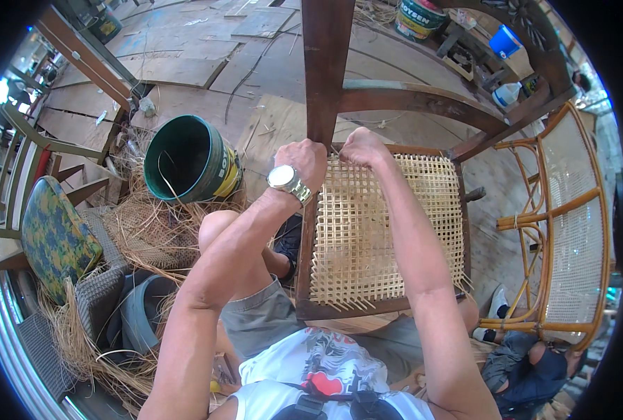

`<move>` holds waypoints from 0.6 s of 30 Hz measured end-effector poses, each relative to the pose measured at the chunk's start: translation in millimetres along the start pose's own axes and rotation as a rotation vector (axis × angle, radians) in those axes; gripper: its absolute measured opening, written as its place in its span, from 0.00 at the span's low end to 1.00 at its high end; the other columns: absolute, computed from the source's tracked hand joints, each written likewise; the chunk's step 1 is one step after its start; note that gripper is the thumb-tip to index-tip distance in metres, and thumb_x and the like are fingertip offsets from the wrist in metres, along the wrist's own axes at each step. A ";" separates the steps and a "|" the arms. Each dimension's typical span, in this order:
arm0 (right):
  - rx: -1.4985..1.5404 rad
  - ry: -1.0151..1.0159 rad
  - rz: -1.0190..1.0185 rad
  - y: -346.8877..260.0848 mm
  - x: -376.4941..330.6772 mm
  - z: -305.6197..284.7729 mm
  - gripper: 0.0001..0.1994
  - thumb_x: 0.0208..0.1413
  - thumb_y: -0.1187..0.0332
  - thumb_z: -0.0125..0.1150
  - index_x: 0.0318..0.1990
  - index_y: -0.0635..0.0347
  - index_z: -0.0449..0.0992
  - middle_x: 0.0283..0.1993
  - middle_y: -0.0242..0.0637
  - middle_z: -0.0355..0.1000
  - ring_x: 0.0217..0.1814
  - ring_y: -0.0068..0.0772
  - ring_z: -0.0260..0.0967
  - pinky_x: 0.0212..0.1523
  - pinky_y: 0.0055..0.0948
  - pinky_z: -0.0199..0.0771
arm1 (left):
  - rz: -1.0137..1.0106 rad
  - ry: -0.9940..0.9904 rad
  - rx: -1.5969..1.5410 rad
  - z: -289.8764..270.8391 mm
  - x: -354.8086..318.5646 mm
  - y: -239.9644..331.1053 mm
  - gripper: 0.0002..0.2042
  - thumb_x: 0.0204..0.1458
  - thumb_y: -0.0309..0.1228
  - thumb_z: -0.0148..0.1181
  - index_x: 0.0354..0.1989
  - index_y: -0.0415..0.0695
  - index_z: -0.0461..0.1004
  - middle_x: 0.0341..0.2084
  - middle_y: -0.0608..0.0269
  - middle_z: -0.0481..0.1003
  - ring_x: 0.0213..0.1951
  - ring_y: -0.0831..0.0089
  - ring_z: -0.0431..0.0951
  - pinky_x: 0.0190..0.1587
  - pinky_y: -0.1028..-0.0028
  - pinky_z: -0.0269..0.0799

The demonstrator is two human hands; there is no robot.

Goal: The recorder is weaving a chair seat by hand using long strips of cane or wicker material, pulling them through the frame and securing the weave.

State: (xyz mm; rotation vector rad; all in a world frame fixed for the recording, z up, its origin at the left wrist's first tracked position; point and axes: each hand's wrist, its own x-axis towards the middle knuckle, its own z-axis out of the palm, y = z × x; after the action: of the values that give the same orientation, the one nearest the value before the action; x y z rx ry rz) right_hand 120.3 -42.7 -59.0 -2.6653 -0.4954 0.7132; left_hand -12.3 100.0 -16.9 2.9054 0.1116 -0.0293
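L hand (304, 162) at far-L corner of woven seat (353, 241); R hand (365, 148) just R, far edge. Post (323, 70) beyond hands. Bucket (229, 171) L of L hand; loose strips (77, 343) nearer body. Rattan furn. (570, 213) well R of hands.

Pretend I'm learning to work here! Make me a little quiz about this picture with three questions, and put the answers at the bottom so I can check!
1. Is the silver watch worn on the person's left or right side?
2. True or false: the left hand and the right hand are both at the far end of the woven seat, away from the person's body.
3. What colour is the inside of the open bucket to the left of the seat?
A) pink
B) dark green
C) orange

Key: 1. Left. 2. True. 3. B.
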 end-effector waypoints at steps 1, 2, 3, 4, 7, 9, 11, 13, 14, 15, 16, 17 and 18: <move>0.019 -0.026 -0.002 -2.6 -1.7 -2.3 0.08 0.40 0.66 0.71 0.26 0.61 0.85 0.24 0.44 0.79 0.26 0.33 0.76 0.33 0.34 0.76 | -0.005 -0.037 0.001 -0.5 -0.8 -1.1 0.10 0.55 0.34 0.57 0.34 0.43 0.83 0.31 0.48 0.82 0.37 0.51 0.84 0.40 0.57 0.78; 0.038 -0.052 -0.004 -5.0 -3.1 -3.6 0.07 0.39 0.67 0.71 0.26 0.60 0.85 0.25 0.45 0.79 0.27 0.35 0.77 0.34 0.34 0.76 | -0.007 -0.037 0.003 2.2 -1.5 -3.9 0.10 0.55 0.34 0.57 0.34 0.43 0.83 0.31 0.48 0.82 0.37 0.51 0.84 0.40 0.57 0.78; 0.037 -0.051 0.000 -4.8 -4.3 -3.4 0.07 0.39 0.67 0.71 0.26 0.60 0.85 0.25 0.45 0.79 0.27 0.35 0.77 0.34 0.34 0.76 | -0.040 -0.041 -0.052 8.2 -1.1 -7.0 0.12 0.57 0.37 0.57 0.35 0.44 0.83 0.32 0.48 0.82 0.37 0.50 0.83 0.40 0.56 0.78; 0.021 -0.017 0.015 -4.5 -6.3 -2.4 0.09 0.40 0.68 0.69 0.29 0.64 0.85 0.31 0.49 0.80 0.33 0.39 0.79 0.38 0.38 0.78 | -0.072 -0.044 -0.107 13.5 -1.0 -10.1 0.13 0.58 0.41 0.58 0.36 0.45 0.83 0.32 0.48 0.82 0.38 0.50 0.83 0.40 0.56 0.78; 0.060 0.051 0.005 0.4 -13.4 6.7 0.10 0.43 0.68 0.67 0.33 0.64 0.85 0.37 0.52 0.81 0.40 0.45 0.82 0.43 0.42 0.80 | -0.102 -0.039 -0.174 18.8 -4.5 -18.5 0.16 0.60 0.46 0.57 0.38 0.47 0.83 0.32 0.49 0.82 0.38 0.49 0.82 0.41 0.55 0.77; 0.114 0.086 -0.019 1.2 -22.5 13.6 0.10 0.44 0.68 0.67 0.33 0.62 0.85 0.37 0.52 0.81 0.40 0.46 0.81 0.45 0.42 0.79 | -0.098 -0.023 -0.201 18.8 -6.8 -21.6 0.15 0.59 0.46 0.58 0.39 0.48 0.83 0.32 0.50 0.82 0.38 0.49 0.82 0.40 0.55 0.77; 0.211 0.193 -0.148 -5.2 -32.9 20.1 0.09 0.48 0.65 0.67 0.35 0.58 0.86 0.37 0.50 0.81 0.41 0.47 0.81 0.48 0.41 0.78 | -0.081 -0.001 -0.211 19.3 -7.4 -23.9 0.15 0.59 0.46 0.58 0.38 0.48 0.83 0.32 0.49 0.82 0.38 0.49 0.82 0.40 0.54 0.77; 0.190 0.216 -0.154 -4.3 -35.1 21.8 0.10 0.49 0.64 0.66 0.35 0.59 0.85 0.37 0.50 0.81 0.42 0.47 0.81 0.49 0.40 0.78 | -0.091 -0.014 -0.200 17.8 -5.8 -19.5 0.15 0.59 0.45 0.58 0.38 0.46 0.82 0.32 0.48 0.81 0.38 0.48 0.82 0.40 0.54 0.77; 0.170 0.235 -0.161 -3.6 -36.5 22.2 0.11 0.50 0.63 0.66 0.35 0.60 0.85 0.37 0.50 0.81 0.42 0.47 0.80 0.49 0.39 0.78 | -0.105 -0.030 -0.189 16.8 -5.6 -17.5 0.15 0.59 0.44 0.59 0.39 0.45 0.82 0.31 0.46 0.81 0.38 0.48 0.82 0.40 0.53 0.77; 0.172 0.237 -0.162 -4.9 -41.4 20.3 0.11 0.50 0.63 0.66 0.35 0.60 0.85 0.37 0.50 0.81 0.42 0.47 0.80 0.49 0.39 0.78 | -0.104 -0.029 -0.187 16.2 -7.9 -16.1 0.15 0.59 0.44 0.59 0.39 0.45 0.82 0.31 0.46 0.81 0.38 0.48 0.82 0.40 0.53 0.77; 0.243 0.222 -0.136 -6.3 -47.9 16.9 0.11 0.50 0.62 0.66 0.35 0.61 0.84 0.37 0.50 0.81 0.43 0.47 0.80 0.50 0.39 0.78 | -0.102 -0.031 -0.180 15.1 -12.0 -14.0 0.13 0.59 0.39 0.57 0.38 0.42 0.81 0.33 0.45 0.81 0.38 0.47 0.82 0.40 0.54 0.78; 0.316 0.207 -0.110 -6.6 -50.9 14.7 0.12 0.50 0.62 0.67 0.35 0.61 0.84 0.38 0.50 0.81 0.43 0.48 0.80 0.50 0.40 0.78 | -0.100 -0.033 -0.172 14.7 -13.4 -12.4 0.11 0.58 0.33 0.55 0.37 0.39 0.80 0.34 0.44 0.81 0.37 0.47 0.83 0.41 0.54 0.79; 0.323 0.205 -0.115 -6.0 -50.8 14.8 0.12 0.50 0.62 0.67 0.35 0.61 0.84 0.38 0.50 0.81 0.43 0.48 0.80 0.50 0.40 0.78 | -0.103 -0.033 -0.163 14.0 -14.6 -12.3 0.11 0.58 0.33 0.55 0.37 0.39 0.80 0.34 0.44 0.81 0.37 0.47 0.83 0.41 0.54 0.79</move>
State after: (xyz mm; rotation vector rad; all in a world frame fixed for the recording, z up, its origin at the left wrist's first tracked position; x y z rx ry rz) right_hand 69.6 -54.9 -47.8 -2.3530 -0.4328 0.4371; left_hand -27.9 107.6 -32.9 2.7323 0.2457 -0.0816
